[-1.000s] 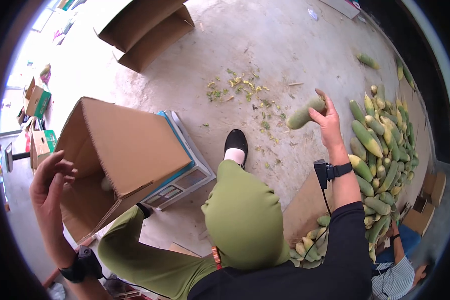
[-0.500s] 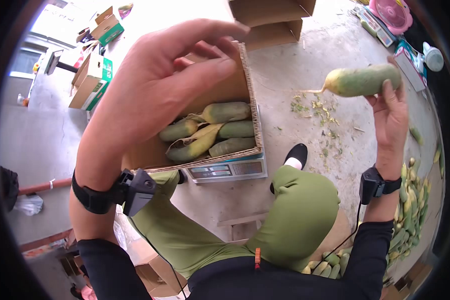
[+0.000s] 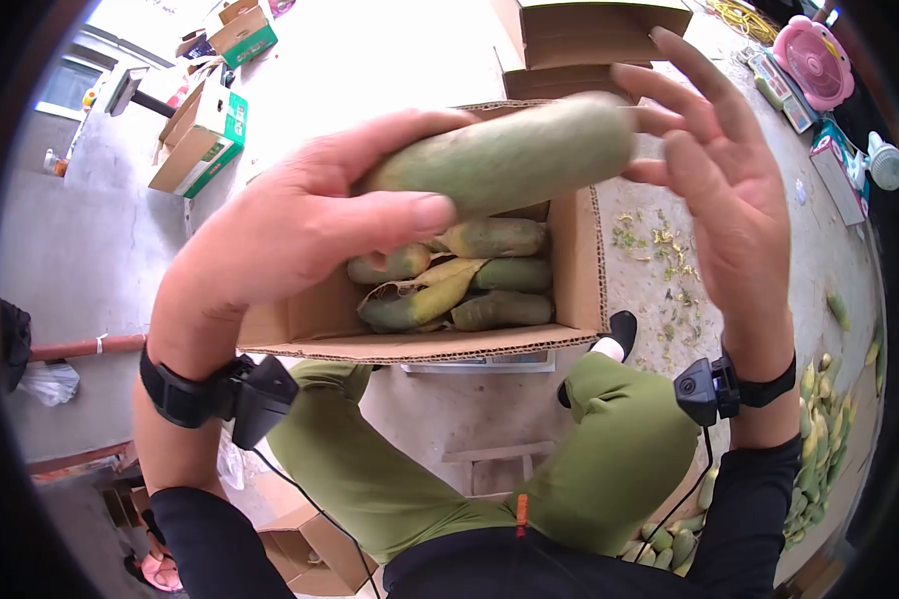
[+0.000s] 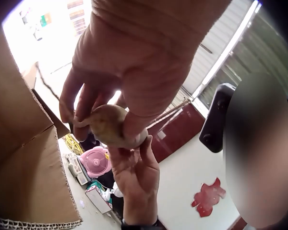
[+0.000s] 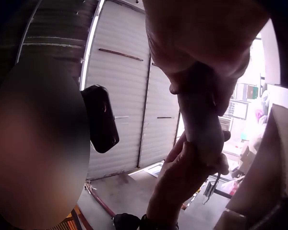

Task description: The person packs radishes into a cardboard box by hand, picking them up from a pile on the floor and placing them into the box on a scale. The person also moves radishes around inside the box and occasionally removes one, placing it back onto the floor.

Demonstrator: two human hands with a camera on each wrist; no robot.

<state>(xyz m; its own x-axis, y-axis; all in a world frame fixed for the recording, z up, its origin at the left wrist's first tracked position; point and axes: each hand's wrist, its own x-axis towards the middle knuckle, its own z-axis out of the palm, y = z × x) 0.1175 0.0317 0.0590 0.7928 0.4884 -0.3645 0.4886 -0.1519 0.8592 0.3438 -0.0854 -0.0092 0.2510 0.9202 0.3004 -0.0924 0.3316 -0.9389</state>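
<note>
Above the cardboard box (image 3: 577,265), a large green radish (image 3: 514,155) is held by my left hand (image 3: 290,215), thumb in front and fingers behind. My right hand (image 3: 739,200) is at the radish's other end, fingers spread and fingertips right at its tip. In the left wrist view the radish (image 4: 107,125) shows its pale end with a thin root. The right wrist view has the radish (image 5: 201,127) dark, spanning both hands. Several green radishes (image 3: 504,310) lie side by side inside the box, partly hidden by my left hand.
The box stands on a scale (image 3: 479,366) between my knees. A heap of radishes (image 3: 819,439) lies on the floor at right. Leaf scraps (image 3: 674,265) are scattered beside the box. Another open carton (image 3: 599,40) stands beyond; a pink fan (image 3: 814,62) is at far right.
My right hand has brought the radish from the right to above the box. My left hand, free before, now grips it, and the right fingers have spread. The view has turned toward the box.
</note>
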